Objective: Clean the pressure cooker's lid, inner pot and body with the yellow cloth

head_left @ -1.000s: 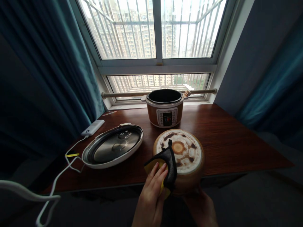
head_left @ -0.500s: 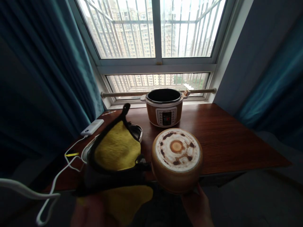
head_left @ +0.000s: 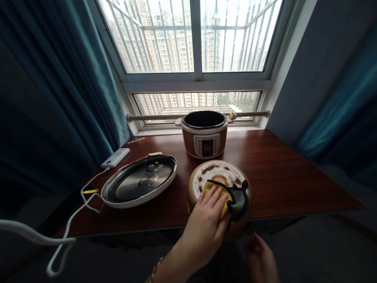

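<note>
An upturned brown pot (head_left: 196,177) with a whitish, dark-stained base is at the table's front edge. My left hand (head_left: 207,212) presses a yellow and dark grey cloth with black edging (head_left: 240,200) onto that base, fingers bunched over the yellow side. Below the pot's lower right side is my right hand (head_left: 262,255), blurred, its fingers apart and no object visible in them. Whether it touches the pot is hard to see. Behind the pot stands an electric cooker (head_left: 188,141) with a dark interior and a front control panel.
A round lid (head_left: 147,181) lies underside up on the left of the wooden table (head_left: 282,169). Near it are a white power bank-like device (head_left: 115,158) and a white cable (head_left: 66,232). A barred window (head_left: 165,43) stands behind, with blue curtains (head_left: 59,70) at the sides.
My left hand has brought the cloth from the left onto the pot's base, uncovering the lid. My right hand has shifted right and down from under the pot.
</note>
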`<state>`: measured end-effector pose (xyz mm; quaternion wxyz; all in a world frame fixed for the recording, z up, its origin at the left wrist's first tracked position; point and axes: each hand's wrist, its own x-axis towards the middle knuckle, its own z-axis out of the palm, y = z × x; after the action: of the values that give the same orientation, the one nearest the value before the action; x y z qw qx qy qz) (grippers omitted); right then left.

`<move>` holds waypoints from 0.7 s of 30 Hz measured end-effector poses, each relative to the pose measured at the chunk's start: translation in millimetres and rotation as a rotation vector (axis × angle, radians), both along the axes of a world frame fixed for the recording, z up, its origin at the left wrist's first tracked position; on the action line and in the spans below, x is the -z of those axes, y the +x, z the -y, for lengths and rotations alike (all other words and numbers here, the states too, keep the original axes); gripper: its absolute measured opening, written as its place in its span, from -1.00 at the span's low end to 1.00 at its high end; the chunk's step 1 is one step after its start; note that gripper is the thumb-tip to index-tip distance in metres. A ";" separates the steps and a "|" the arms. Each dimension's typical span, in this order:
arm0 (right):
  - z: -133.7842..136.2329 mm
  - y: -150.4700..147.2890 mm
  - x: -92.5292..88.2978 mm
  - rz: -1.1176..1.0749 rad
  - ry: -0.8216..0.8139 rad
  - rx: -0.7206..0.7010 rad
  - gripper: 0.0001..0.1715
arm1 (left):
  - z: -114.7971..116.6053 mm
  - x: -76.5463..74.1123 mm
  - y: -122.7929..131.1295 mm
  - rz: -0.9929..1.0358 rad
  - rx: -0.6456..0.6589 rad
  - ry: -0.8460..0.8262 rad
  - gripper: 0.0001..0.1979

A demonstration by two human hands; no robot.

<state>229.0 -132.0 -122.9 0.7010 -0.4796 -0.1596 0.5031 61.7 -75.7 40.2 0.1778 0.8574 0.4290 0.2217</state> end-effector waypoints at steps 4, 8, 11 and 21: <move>4.8 4.4 -46.8 0.365 0.040 0.358 -0.81 | 3.4 7.2 -4.6 -0.095 -0.007 0.072 -0.50; 2.1 -2.8 -89.3 0.882 0.308 0.174 -0.89 | -0.4 2.6 -23.5 -0.059 -0.014 0.051 -0.53; 0.5 -11.8 -100.2 1.205 0.432 0.063 -0.81 | -8.6 2.8 -40.9 0.038 -0.026 -0.018 -0.60; -6.4 -60.6 -107.0 1.175 0.308 0.003 -0.41 | -17.4 19.1 -49.0 0.188 -0.474 -0.089 -0.82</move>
<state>168.4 -125.6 -16.0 0.5577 -0.5703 -0.5902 0.1241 12.7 -58.4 21.1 0.1975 0.7000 0.6088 0.3168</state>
